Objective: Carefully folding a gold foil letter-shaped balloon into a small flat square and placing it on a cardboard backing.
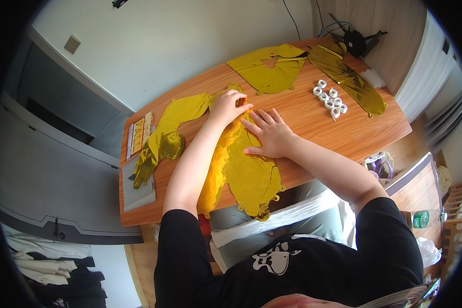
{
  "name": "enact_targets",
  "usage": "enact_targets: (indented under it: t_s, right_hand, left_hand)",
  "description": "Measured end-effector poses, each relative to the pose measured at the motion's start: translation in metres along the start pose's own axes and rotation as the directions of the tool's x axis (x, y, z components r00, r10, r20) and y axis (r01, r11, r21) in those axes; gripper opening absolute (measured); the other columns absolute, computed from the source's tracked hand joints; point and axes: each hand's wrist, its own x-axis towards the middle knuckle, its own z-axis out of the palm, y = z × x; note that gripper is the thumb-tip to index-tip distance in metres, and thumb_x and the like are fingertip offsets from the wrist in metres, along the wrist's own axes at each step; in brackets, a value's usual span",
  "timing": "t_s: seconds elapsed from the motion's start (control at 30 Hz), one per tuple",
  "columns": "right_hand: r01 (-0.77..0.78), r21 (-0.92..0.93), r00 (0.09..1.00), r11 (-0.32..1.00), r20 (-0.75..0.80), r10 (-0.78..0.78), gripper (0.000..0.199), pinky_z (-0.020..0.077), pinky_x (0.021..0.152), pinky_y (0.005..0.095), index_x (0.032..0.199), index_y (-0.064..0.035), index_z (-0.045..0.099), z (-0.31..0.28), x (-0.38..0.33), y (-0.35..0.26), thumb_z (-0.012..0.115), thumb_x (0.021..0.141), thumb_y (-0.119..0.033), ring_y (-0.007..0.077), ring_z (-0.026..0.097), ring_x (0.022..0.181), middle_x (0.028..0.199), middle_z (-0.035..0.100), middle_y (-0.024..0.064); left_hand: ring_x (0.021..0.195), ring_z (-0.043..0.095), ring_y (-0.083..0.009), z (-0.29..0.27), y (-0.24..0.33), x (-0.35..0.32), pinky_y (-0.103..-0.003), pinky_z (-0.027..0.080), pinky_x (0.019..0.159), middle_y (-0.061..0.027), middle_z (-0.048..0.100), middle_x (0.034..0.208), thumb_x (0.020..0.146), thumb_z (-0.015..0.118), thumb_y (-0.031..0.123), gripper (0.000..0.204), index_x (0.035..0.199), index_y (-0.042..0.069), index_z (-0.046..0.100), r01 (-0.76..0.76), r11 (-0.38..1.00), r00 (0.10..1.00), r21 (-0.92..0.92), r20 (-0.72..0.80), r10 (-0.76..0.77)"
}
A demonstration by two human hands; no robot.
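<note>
A flat, gold foil balloon lies lengthwise in front of me, its near end hanging over the table's edge. Its left side is folded or bunched and looks more orange. My left hand is closed at the far end, thumb and fingers pinching the foil. Flat on the same balloon rests my right hand, fingers spread and holding nothing. To the left, a curved gold foil balloon reaches from beside my left hand toward the table's left end, partly hidden by my arm.
At the back lies another gold foil balloon, with a long one on the right. Several small white ribbon rolls sit near it. A black router stands in the far corner. Flat packages lie at the wooden table's left end.
</note>
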Motion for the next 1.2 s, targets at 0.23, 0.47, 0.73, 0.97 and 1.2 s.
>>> enact_targets:
  t_s: [0.23, 0.47, 0.73, 0.97, 1.2]
  right_hand:
    - [-0.002, 0.029, 0.999, 1.0, -0.038, 0.003, 0.099, 0.0125, 0.125, 0.0591, 0.165, -0.0196, 0.023, 0.005, -0.004, 0.003, 0.041, 0.091, -0.083, 0.0396, 0.023, 0.155, 0.167, 0.028, 0.0205]
    - [0.003, 0.027, 1.0, 1.0, -0.017, -0.002, 0.097, 0.0123, 0.125, 0.0595, 0.165, -0.0212, 0.022, 0.002, -0.002, 0.0, 0.04, 0.092, -0.082, 0.0389, 0.022, 0.155, 0.167, 0.026, 0.0202]
    - [0.008, -0.003, 0.998, 1.0, -0.062, -0.008, 0.097, 0.0138, 0.125, 0.0601, 0.165, -0.0205, 0.021, 0.009, -0.001, 0.001, 0.04, 0.092, -0.082, 0.0392, 0.023, 0.155, 0.167, 0.025, 0.0226]
    - [0.004, 0.006, 0.995, 1.0, -0.098, -0.004, 0.095, 0.0153, 0.124, 0.0611, 0.164, -0.0204, 0.025, 0.012, -0.001, 0.004, 0.041, 0.092, -0.081, 0.0405, 0.026, 0.153, 0.165, 0.029, 0.0244]
    - [0.014, 0.006, 0.994, 1.0, -0.111, -0.013, 0.092, 0.016, 0.124, 0.0601, 0.164, -0.0215, 0.026, 0.017, 0.001, 0.003, 0.042, 0.094, -0.078, 0.04, 0.026, 0.153, 0.164, 0.032, 0.0233]
  left_hand:
    - [0.117, 0.061, -0.024, 0.002, 0.012, -0.001, -0.056, 0.031, 0.119, -0.0024, 0.072, 0.114, 0.082, 0.081, 0.044, 0.033, 0.1, 0.016, 0.08, -0.141, 0.971, 0.974, 0.19, -0.151, 0.171]
    - [0.119, 0.059, -0.0201, 0.0, 0.01, -0.009, -0.056, 0.023, 0.124, 0.003, 0.073, 0.114, 0.085, 0.078, 0.043, 0.026, 0.099, 0.022, 0.084, -0.202, 0.926, 0.966, 0.319, -0.089, 0.242]
    - [0.134, 0.05, -0.0263, 0.003, 0.002, -0.011, -0.057, 0.016, 0.125, -0.0006, 0.068, 0.131, 0.088, 0.076, 0.038, 0.025, 0.105, 0.021, 0.083, -0.196, 0.944, 0.974, 0.264, -0.06, 0.219]
    - [0.142, 0.044, -0.0321, 0.008, 0.001, 0.0, -0.061, 0.012, 0.124, -0.0053, 0.065, 0.14, 0.091, 0.071, 0.046, 0.031, 0.105, 0.021, 0.083, -0.09, 0.981, 0.996, 0.173, -0.01, 0.093]
    - [0.127, 0.058, -0.0296, -0.002, 0.024, -0.019, -0.041, 0.041, 0.11, -0.0107, 0.065, 0.135, 0.106, 0.052, 0.029, 0.034, 0.126, 0.007, 0.069, -0.124, 0.795, 0.984, -0.594, -0.179, 0.02]
